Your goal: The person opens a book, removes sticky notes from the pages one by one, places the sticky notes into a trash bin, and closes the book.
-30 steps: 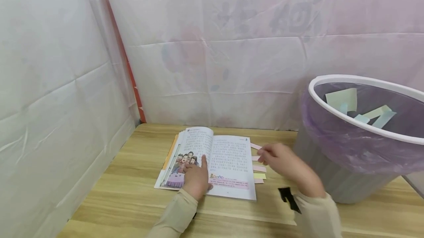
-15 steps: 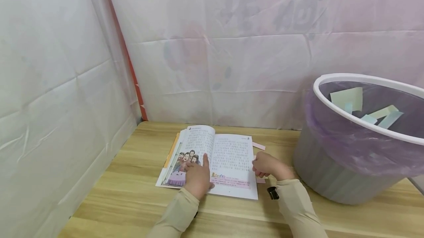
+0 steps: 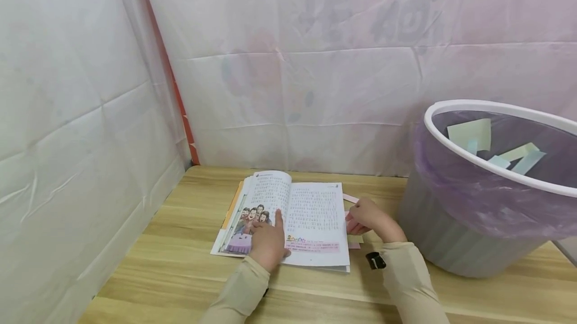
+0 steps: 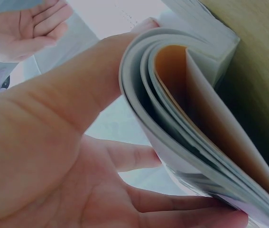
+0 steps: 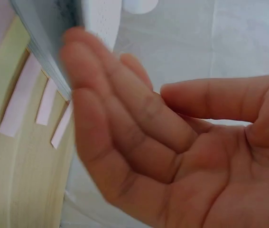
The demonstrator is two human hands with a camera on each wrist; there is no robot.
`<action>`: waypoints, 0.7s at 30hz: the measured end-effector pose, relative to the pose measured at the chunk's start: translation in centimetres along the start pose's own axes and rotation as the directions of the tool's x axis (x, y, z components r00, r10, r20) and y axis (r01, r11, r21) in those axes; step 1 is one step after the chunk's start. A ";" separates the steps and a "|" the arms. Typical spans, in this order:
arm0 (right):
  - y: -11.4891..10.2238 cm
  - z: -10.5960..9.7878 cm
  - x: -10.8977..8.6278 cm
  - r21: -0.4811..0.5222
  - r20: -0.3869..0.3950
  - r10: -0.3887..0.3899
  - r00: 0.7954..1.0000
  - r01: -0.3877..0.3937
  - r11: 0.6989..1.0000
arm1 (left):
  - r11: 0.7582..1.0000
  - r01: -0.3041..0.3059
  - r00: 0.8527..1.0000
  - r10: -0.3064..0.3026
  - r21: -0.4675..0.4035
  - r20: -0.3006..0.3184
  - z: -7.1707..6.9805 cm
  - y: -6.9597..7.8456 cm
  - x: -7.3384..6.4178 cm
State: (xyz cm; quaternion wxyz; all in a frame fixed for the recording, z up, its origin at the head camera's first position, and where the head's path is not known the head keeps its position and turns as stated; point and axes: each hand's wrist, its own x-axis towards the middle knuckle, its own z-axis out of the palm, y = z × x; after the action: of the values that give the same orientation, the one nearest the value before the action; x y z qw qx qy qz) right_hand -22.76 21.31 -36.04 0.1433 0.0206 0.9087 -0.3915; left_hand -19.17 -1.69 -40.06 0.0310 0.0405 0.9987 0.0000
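While the mostly straight fingers of the left hand [image 3: 267, 245] press on the left-hand leaves, with the index along the gutter, the open paperback book with printed white pages [image 3: 311, 214] lies on the wood-grained tabletop [image 3: 153, 254]. The left thumb crosses to the other side of the fold. At the book's right margin, the right hand [image 3: 371, 219] has its fingers gently bent, tips at the paper's edge, and its thumb close by (the right wrist view shows no sheet pinched there). Narrow pink paper strips [image 5: 23, 97] and a pale yellow paper strip [image 5: 6, 66] jut from that same side.

The right page's lower corner stands a little off a sheet beneath, so the step in hand seems to be parting and raising leaves at that edge. Done well, it would want light fingertips sliding under only the leaves meant to rise, lifting evenly so that no strip is dragged or creased. The left hand's hold should be firm near the gutter, lest the springy, curled left side flop over. The ribbed grey plastic bin [image 3: 442, 234], white-rimmed and purple-lined, stands near the right forearm, which should avoid knocking it.
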 end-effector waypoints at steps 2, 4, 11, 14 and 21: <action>-0.1 -0.4 -0.1 0.054 -0.008 -0.026 1.000 0.026 0.998 | 1.000 -0.004 1.000 0.004 -0.003 0.000 -0.1 -0.1 0.0; -0.2 -0.6 -0.2 0.083 -0.011 -0.054 0.998 0.055 0.995 | 1.000 -0.009 1.000 0.009 -0.005 0.001 -0.1 -0.1 0.0; -0.9 -0.2 -0.5 0.149 -0.019 -0.110 0.994 0.111 0.983 | 0.999 -0.024 1.000 0.024 -0.024 0.001 -0.3 -0.3 -0.1; -1.0 0.0 -0.4 0.173 -0.009 -0.110 0.994 0.109 0.979 | 0.999 -0.033 0.999 0.033 -0.029 0.004 -0.3 -0.3 0.1; -1.2 0.0 -0.6 0.236 0.006 -0.161 0.987 0.155 0.959 | 0.999 -0.049 0.999 0.049 -0.023 0.021 -0.5 -0.6 0.3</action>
State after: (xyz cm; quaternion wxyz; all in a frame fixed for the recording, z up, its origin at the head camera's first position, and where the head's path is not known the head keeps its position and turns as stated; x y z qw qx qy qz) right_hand -22.41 20.51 -34.98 0.1196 -0.0401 0.8528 -0.5067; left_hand -19.57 -2.22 -39.60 0.0424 0.0646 0.9969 0.0114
